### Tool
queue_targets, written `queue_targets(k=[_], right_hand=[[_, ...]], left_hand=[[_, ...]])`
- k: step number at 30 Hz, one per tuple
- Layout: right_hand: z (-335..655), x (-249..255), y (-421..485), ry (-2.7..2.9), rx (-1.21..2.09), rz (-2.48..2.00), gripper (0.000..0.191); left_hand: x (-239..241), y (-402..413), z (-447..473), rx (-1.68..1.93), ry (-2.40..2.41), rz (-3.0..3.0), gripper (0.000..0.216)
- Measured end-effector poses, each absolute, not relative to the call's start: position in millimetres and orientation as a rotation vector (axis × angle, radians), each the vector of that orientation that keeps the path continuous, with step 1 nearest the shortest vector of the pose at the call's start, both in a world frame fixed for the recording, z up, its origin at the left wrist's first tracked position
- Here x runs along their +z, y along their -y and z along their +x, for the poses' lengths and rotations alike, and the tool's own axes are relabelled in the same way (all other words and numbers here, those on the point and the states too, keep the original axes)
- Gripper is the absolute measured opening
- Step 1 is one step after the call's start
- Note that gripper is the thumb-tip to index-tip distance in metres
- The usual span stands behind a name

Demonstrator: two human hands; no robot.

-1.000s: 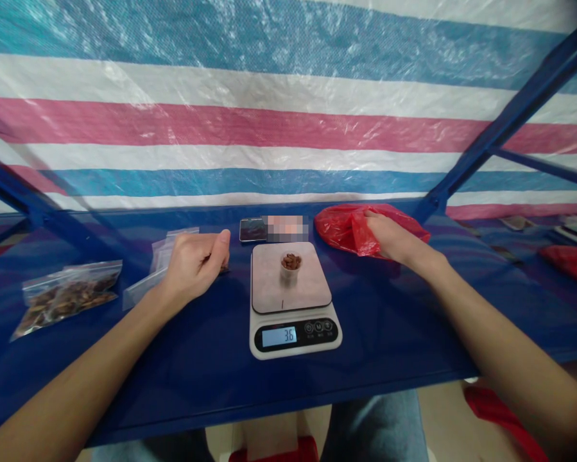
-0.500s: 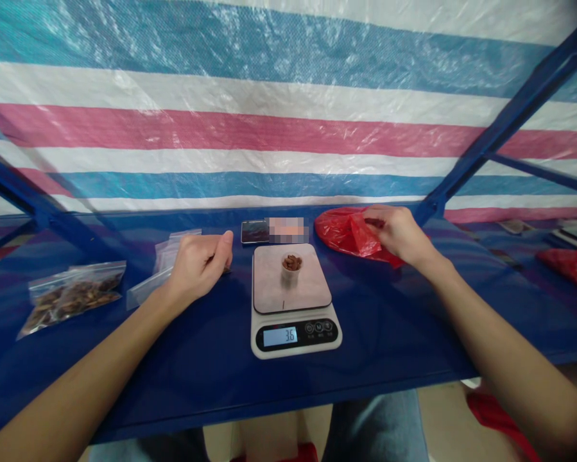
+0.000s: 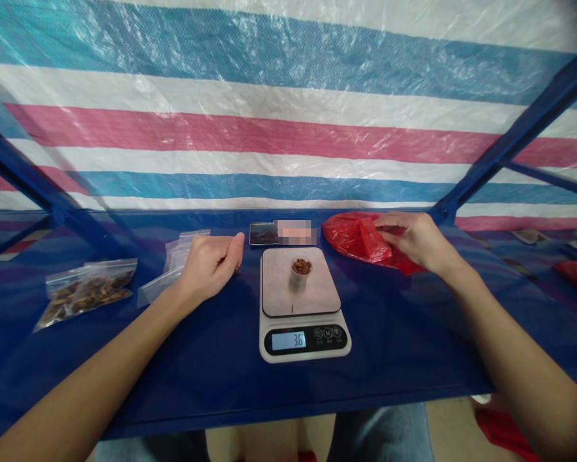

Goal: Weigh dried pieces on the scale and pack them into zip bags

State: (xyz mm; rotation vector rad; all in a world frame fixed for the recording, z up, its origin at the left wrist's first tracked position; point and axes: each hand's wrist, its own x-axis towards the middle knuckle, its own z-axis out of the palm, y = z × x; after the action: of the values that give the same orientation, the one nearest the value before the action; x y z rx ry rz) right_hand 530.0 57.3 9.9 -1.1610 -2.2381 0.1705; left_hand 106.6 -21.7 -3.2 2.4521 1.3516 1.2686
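A digital kitchen scale (image 3: 305,339) reads 3.6. On its plate stands a small cup (image 3: 298,280) filled with brown, nut-like pieces (image 3: 301,265). My left hand (image 3: 215,262) is closed to the left of the scale, thumb on top; what its fingers hold is hidden, with only a hint of something small below the thumb. Right of the scale, my right hand (image 3: 416,239) reaches to a crumpled red plastic bag (image 3: 348,237). Its thumb and fingers are apart at the raised flap of the bag, and nothing shows between them.
Clear zip bags (image 3: 172,256) lie partly behind my left forearm. Farther left is a zip bag of brown pieces (image 3: 88,290). A dark phone-like device (image 3: 263,233) sits behind the scale, beside a blurred patch. Blue metal posts (image 3: 481,157) and a striped tarp (image 3: 269,138) bound the blue table (image 3: 211,375).
The camera view has shifted slightly, so everything sits farther right. My right thumb and fingers have spread apart at the red bag. My left hand stays closed, and the reading is still 3.6.
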Motion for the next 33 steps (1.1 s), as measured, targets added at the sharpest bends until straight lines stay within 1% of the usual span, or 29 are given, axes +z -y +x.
queue_targets(k=[9,16,19,21,25,28,30,33], right_hand=[[527,11,-56,2.271,0.161,-1.167,0.022],[533,14,-56,2.11,0.242,-1.241,0.022],[533,23,-50,2.05,0.359,-1.232,0.025],[534,29,-46,2.017,0.395,-1.213,0.021],[538,44,-35,1.958,0.325,-1.17,0.009],[530,57,-26,1.957,0.275,-1.108,0.005],[515,66,-18,2.023,0.261,-1.061,0.005],[478,78,-6,2.206,0.273,-0.927,0.011]], left_hand=[[-7,19,106,1.332,-1.304,2.497,0.061],[-3,20,106,1.345,-1.283,2.508,0.061],[-3,19,105,1.341,-1.295,2.508,0.062],[-4,19,105,1.346,-1.301,2.512,0.062],[-5,18,104,1.357,-1.304,2.519,0.062],[-5,17,104,1.36,-1.309,2.524,0.062],[-4,17,103,1.357,-1.304,2.536,0.061],[-4,17,104,1.36,-1.294,2.546,0.061]])
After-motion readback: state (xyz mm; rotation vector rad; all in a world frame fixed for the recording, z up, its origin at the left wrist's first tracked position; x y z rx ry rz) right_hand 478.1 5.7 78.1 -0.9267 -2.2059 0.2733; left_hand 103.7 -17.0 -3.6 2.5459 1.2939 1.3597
